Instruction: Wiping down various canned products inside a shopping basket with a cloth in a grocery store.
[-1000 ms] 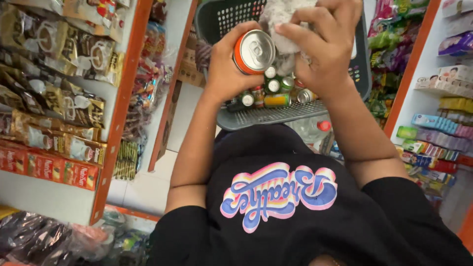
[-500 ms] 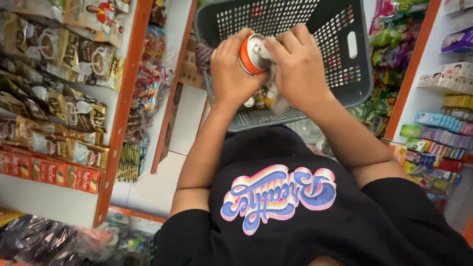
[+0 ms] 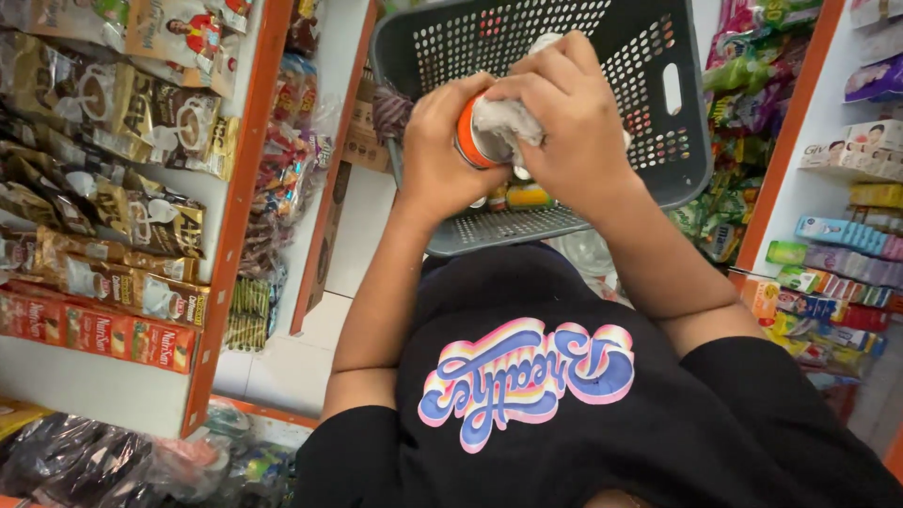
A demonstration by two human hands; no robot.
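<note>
Above a grey perforated shopping basket (image 3: 677, 141), both hands are working together on one orange drink can (image 3: 467, 141). The left hand (image 3: 442, 155) is wrapping its fingers around the body of the can and clamping it firmly, with the can's top end facing toward the right hand. The right hand (image 3: 574, 127) is closing around a crumpled white cloth (image 3: 503, 127) and pressing it against the top end of the can, so the two hands are meeting at the can with the cloth between them. Only a strip of the can's orange rim is showing; the rest is lying hidden under fingers and cloth.

Below the hands, inside the basket, a few more cans (image 3: 527, 196) are lying on its floor, partly hidden by the wrists; one is showing yellow and green. The basket is sitting against the person's front, just above a black T-shirt (image 3: 564, 414) with a pink, yellow and blue script print.

On the left, an orange-edged shelf unit (image 3: 235, 216) is holding rows of brown and gold sachets (image 3: 113, 113), with red boxes (image 3: 94, 329) along the lower shelf. On the right, another orange-framed shelf (image 3: 781, 160) is carrying colourful packets and small boxes (image 3: 837, 282). White floor tiles (image 3: 282, 357) are showing between the left shelves.
</note>
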